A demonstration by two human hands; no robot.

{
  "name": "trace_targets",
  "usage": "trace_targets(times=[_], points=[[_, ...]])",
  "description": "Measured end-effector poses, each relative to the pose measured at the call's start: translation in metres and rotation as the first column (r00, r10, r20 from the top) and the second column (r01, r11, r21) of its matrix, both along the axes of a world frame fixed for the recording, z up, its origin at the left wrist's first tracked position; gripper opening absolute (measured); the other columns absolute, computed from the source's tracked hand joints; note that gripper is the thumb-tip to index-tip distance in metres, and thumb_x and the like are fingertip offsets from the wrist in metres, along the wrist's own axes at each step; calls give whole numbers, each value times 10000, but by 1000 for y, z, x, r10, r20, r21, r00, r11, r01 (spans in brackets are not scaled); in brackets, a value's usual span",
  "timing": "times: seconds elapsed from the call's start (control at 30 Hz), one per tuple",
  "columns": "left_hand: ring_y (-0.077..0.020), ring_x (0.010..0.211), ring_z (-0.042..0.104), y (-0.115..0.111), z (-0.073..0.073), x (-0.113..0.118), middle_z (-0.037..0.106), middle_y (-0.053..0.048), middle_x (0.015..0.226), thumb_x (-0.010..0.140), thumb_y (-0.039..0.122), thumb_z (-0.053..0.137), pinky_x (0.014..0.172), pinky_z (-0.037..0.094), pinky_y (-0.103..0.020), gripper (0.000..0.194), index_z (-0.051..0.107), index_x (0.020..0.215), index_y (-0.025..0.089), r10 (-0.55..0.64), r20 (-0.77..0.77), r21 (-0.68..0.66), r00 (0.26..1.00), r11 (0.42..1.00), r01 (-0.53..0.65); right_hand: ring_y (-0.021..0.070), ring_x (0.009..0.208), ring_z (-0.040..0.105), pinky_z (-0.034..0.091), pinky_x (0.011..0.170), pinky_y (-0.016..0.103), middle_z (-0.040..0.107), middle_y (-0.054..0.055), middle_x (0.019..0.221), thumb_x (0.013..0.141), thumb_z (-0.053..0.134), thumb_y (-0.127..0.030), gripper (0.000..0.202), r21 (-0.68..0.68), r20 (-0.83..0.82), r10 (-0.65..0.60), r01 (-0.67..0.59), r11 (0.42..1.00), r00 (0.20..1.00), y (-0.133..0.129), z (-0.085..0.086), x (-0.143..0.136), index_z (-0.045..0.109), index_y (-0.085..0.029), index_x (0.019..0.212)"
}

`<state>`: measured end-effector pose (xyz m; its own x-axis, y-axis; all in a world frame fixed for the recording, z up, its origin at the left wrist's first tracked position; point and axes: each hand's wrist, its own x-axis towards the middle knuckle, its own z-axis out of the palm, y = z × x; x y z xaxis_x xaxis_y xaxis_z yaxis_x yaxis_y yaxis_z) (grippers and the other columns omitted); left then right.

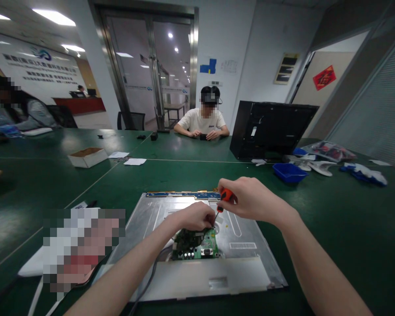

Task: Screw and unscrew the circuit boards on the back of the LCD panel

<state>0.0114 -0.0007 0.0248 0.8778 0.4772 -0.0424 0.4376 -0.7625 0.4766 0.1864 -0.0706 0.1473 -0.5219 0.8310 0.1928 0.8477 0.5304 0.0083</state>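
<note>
My right hand (246,197) grips a screwdriver (226,195) by its orange and black handle, and the shaft slants down to the left. Its tip reaches the upper right corner of a green circuit board (211,240). Right beside that tip, my left hand (199,216) has its fingers closed together over the board's upper edge; what they pinch is hidden. The board sits in the middle of a silver metal display panel (246,263), which lies flat on the table. A narrow blue circuit strip (174,194) runs along the panel's far edge.
A grey cable (149,281) runs from the board toward me. Left of the panel lies a pixelated, pinkish item (88,250). Farther off are a white box (88,157), a blue tray (289,172) and a black monitor (273,129). Another person (204,118) sits across the table.
</note>
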Motion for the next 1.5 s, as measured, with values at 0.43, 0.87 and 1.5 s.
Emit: trace_targets(times=[0.43,0.87,1.5], points=[[-173,880,617,19,31,-65,687,-48,951,863,218,519,765,434,-240,169,658,935,156,312,210,57,927,942,-330,156,626,559,368,560,254,612,-3,735,809,552,-351,154,-56,-366,-221,216,975,904,-8,-16,50,507,-211,856],[-197,798,581,-20,-13,-110,658,-55,885,852,250,512,717,411,-272,166,639,923,171,463,120,161,878,864,-477,271,822,649,509,683,381,694,77,892,919,346,-446,404,-292,-632,-399,273,917,664,-78,-143,53,627,-241,1125],[-202,733,583,-57,-4,-110,631,-43,780,883,244,435,661,393,-280,133,532,818,182,542,269,54,796,816,-575,255,1038,619,478,878,373,662,85,1143,913,394,-425,364,-287,-667,-446,346,893,597,-91,-174,43,598,-232,1145]])
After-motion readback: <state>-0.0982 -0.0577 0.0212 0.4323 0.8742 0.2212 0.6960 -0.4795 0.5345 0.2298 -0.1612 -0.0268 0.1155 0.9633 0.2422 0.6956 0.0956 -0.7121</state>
